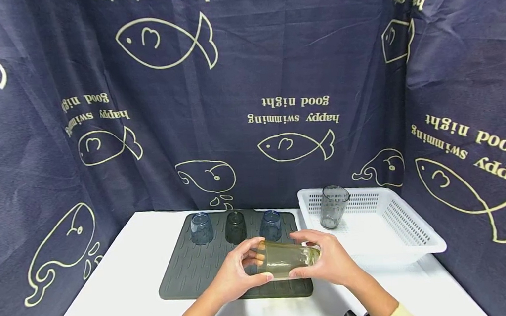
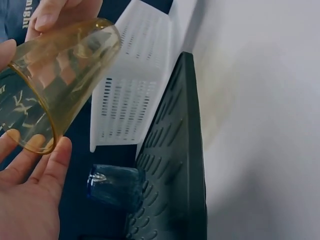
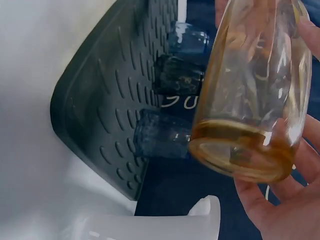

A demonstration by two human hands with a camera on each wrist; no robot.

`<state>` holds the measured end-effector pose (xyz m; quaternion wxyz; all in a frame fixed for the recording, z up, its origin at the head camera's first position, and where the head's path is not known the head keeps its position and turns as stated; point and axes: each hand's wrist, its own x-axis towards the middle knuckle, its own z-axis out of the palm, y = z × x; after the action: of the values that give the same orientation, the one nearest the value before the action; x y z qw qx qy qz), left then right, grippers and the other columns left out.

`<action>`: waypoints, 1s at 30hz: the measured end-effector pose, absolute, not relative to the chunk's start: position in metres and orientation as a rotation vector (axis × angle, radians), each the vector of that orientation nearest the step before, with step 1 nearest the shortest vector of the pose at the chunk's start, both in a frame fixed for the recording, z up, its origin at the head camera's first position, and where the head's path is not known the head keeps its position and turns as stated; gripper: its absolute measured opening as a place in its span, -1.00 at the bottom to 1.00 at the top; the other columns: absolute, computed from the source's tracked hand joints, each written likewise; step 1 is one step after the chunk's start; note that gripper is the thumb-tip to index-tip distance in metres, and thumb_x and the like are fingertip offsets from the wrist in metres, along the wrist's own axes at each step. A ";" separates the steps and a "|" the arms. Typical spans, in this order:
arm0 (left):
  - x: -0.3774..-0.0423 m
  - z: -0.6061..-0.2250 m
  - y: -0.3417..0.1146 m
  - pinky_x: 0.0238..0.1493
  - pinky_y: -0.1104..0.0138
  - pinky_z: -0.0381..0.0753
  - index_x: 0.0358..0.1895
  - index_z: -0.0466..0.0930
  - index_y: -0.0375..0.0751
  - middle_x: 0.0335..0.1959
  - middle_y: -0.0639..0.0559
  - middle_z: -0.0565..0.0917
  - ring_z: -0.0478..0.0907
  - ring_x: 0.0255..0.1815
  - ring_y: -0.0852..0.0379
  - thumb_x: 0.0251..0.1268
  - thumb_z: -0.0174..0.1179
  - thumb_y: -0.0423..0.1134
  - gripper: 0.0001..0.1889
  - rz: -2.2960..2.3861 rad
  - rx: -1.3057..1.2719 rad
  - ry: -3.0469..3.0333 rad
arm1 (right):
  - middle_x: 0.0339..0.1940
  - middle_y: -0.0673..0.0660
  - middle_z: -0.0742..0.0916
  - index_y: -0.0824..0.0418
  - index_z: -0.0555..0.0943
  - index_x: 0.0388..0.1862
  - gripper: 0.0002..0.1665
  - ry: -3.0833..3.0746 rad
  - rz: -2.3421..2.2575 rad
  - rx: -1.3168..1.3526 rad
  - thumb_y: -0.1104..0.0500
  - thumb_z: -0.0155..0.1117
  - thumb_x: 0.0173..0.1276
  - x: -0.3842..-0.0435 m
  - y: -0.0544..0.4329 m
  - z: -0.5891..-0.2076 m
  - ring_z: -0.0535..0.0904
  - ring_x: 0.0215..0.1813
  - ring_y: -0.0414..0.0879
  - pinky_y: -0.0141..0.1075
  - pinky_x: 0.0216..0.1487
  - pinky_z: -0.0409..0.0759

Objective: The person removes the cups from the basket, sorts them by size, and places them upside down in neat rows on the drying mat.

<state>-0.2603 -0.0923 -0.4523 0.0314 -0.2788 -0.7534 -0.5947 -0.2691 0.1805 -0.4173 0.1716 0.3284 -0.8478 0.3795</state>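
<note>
An amber glass tumbler [image 1: 285,258] lies sideways in the air above the front of a dark grey drying mat [image 1: 182,277], held between both hands. My left hand [image 1: 237,273] grips its open rim end, thumb below and fingers on the far side. At the thick base end, my right hand [image 1: 330,258] holds it with the thumb underneath and the fingers over the top. The left wrist view shows the tumbler's mouth [image 2: 50,110] facing the left palm. Seen from the right wrist, its base [image 3: 242,152] is close to the right palm.
Along the mat's back edge stand a blue glass [image 1: 202,229], a dark glass [image 1: 235,229] and another blue glass [image 1: 271,226]. To the right is a white plastic basket [image 1: 411,215], with a grey glass [image 1: 334,208] at its left side. A dark fish-print curtain [image 1: 231,105] surrounds the white table [image 1: 111,283].
</note>
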 end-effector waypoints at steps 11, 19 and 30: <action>-0.261 -0.455 -0.105 0.23 0.34 0.65 0.47 0.37 -0.07 0.25 -0.19 0.57 0.64 0.10 0.16 0.15 0.51 -0.29 -0.21 -1.970 -0.899 -2.225 | 0.10 -0.03 0.78 -0.02 0.66 0.22 -0.17 -2.368 1.330 0.925 0.01 0.79 -0.11 -0.272 0.187 -0.421 0.72 0.05 -0.22 -0.29 0.14 0.69; -0.259 -0.454 -0.112 0.19 0.41 0.64 0.48 0.34 -0.19 0.28 -0.28 0.53 0.61 0.09 0.20 0.17 0.48 -0.35 -0.22 -2.069 -0.917 -2.162 | 0.15 0.08 0.75 0.05 0.63 0.24 -0.22 -2.353 1.513 0.947 0.17 0.74 -0.02 -0.273 0.193 -0.429 0.68 0.09 -0.25 -0.35 0.10 0.68; -0.257 -0.462 -0.121 0.20 0.43 0.64 0.48 0.30 -0.35 0.25 -0.37 0.50 0.62 0.10 0.26 0.20 0.43 -0.41 -0.23 -2.078 -0.940 -2.117 | 0.25 0.44 0.64 0.51 0.48 0.31 -0.23 -2.256 1.876 1.047 0.40 0.58 0.12 -0.274 0.195 -0.439 0.69 0.17 -0.25 -0.34 0.19 0.68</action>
<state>-0.2572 -0.1212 -0.4624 0.0149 -0.3021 -0.6802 -0.6677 -0.2741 0.1953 -0.4394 0.0131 0.3361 -0.7242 0.6020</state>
